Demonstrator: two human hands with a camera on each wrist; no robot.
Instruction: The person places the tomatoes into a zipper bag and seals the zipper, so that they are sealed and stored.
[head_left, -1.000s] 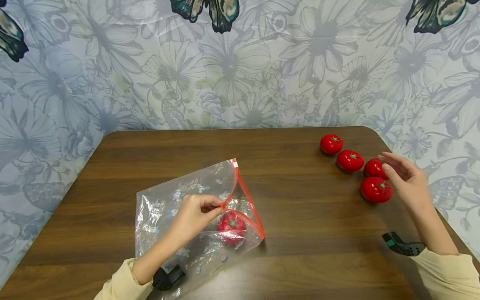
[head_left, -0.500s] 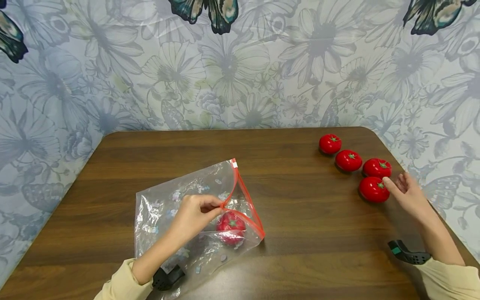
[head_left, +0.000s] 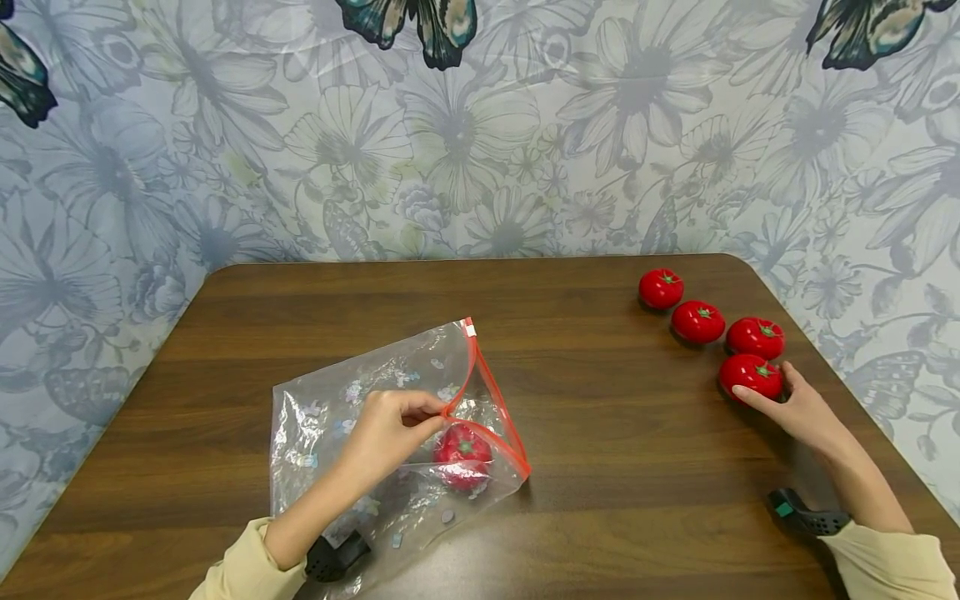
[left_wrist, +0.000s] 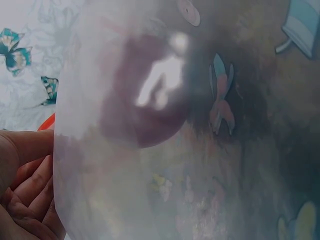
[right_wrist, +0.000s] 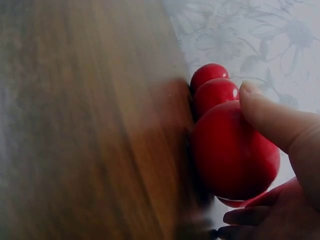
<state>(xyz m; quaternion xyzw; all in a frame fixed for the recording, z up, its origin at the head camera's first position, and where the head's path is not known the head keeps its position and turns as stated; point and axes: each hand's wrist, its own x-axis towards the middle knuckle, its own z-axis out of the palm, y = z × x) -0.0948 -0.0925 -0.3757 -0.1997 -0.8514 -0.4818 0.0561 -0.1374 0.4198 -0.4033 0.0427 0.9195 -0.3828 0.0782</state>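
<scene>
My left hand [head_left: 393,425] pinches the red-edged opening of a clear plastic zip bag [head_left: 315,425], pulling its mouth apart. A red tomato [head_left: 462,458] with a green stem mark lies inside the bag. In the left wrist view, the bag's printed film [left_wrist: 250,165] fills most of the picture, with the left fingers at its edge. On the right, my right hand [head_left: 810,417] grips the nearest loose tomato [head_left: 750,377], thumb on its near side and fingers at its far right. The right wrist view has that tomato [right_wrist: 232,150] large, between thumb and fingers.
Three more tomatoes stand close beyond the gripped one: one right behind it [head_left: 756,337], one farther left [head_left: 697,322] and one at the back [head_left: 661,288]. The brown wooden table [head_left: 600,500] meets a flowered wall [head_left: 510,167] at its far edge.
My right hand has come down from the tomato behind, passed along the right side, and now grips the nearest tomato. The left hand and bag have stayed put.
</scene>
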